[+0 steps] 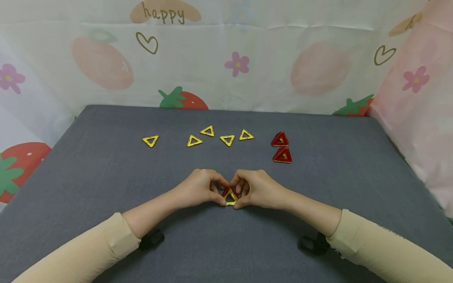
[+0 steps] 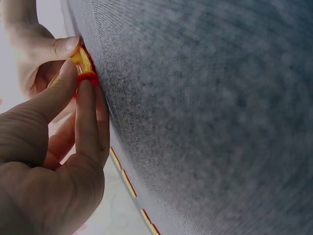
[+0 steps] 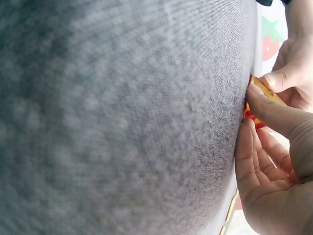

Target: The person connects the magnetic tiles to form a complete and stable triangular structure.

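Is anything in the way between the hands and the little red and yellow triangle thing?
Nothing visible stands between them: the left hand and the right hand both pinch the red and yellow triangle piece directly.

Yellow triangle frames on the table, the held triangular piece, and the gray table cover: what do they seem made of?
Yellow triangle frames: probably hard plastic, glossy, from their bright sheen; coated metal can't be ruled out.
Held triangular piece: likely similar plastic, its red and yellow surfaces shiny.
Gray table cover: apparently woven fabric, matte, with thread texture showing in both wrist views.
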Demonstrator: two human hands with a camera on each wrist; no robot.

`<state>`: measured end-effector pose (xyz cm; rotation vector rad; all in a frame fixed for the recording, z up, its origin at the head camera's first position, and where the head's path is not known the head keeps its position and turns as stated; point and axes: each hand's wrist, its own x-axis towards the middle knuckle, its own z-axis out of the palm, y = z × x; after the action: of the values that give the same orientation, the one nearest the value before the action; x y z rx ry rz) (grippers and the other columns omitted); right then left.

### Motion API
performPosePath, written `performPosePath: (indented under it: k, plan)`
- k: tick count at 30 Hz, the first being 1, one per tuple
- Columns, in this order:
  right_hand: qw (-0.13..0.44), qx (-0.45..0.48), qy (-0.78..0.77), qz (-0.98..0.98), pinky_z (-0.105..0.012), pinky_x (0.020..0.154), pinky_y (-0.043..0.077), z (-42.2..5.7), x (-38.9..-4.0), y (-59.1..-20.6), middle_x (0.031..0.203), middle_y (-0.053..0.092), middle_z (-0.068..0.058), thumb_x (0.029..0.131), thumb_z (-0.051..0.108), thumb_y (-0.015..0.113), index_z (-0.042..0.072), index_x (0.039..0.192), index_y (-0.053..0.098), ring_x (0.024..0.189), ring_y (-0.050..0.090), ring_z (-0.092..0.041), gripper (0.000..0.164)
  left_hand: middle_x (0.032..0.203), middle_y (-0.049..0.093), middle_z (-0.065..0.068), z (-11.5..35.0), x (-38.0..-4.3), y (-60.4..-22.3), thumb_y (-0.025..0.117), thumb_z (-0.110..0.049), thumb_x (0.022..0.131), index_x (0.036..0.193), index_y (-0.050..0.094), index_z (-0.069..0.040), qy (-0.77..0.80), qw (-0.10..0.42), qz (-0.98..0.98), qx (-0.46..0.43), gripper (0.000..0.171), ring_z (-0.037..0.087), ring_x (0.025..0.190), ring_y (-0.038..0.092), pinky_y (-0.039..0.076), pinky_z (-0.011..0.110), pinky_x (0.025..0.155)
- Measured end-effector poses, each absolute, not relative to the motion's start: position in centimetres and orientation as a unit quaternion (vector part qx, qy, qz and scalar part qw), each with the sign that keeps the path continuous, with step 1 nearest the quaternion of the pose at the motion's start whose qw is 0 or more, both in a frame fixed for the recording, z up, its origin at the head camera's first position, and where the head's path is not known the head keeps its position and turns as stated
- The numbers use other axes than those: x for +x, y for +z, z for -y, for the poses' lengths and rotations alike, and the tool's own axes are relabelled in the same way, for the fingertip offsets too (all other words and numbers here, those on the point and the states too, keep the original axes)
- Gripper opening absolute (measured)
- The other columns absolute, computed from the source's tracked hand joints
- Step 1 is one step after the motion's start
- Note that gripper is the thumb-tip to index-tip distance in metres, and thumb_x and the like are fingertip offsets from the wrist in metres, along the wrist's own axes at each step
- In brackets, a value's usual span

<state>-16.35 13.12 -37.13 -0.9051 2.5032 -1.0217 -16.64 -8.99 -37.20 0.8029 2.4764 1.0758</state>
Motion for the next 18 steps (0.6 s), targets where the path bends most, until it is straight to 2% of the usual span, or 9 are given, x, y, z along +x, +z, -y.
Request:
performPosePath:
  k: [12, 18]
  plan:
    - [0.173, -0.316, -0.374, -0.854, -0.021, 0.066, 0.057, -13.22, -16.57, -37.16, 0.090, 0.067, -0.001, 0.069, 0.013, 0.090, 0.014, 0.108, 0.063, 0.072, 0.065, -0.003, 0.047, 0.100, 0.074, 0.007, 9.02, -16.64, -37.15, 0.087, -0.017, 0.073, 0.107, 0.072, -0.007, 0.386, 0.187, -0.863, 0.269, 0.039, 0.002, 0.071, 0.067, 0.054, 0.019, 0.067]
    - [0.174, -0.323, -0.370, -0.854, -0.021, 0.066, 0.058, -13.36, -16.58, -37.20, 0.091, 0.069, -0.001, 0.070, 0.014, 0.090, 0.017, 0.110, 0.066, 0.074, 0.065, -0.003, 0.047, 0.095, 0.075, 0.005, 8.86, -16.68, -37.11, 0.088, -0.018, 0.073, 0.106, 0.072, -0.008, 0.385, 0.194, -0.863, 0.264, 0.038, 0.002, 0.070, 0.067, 0.054, 0.020, 0.067]
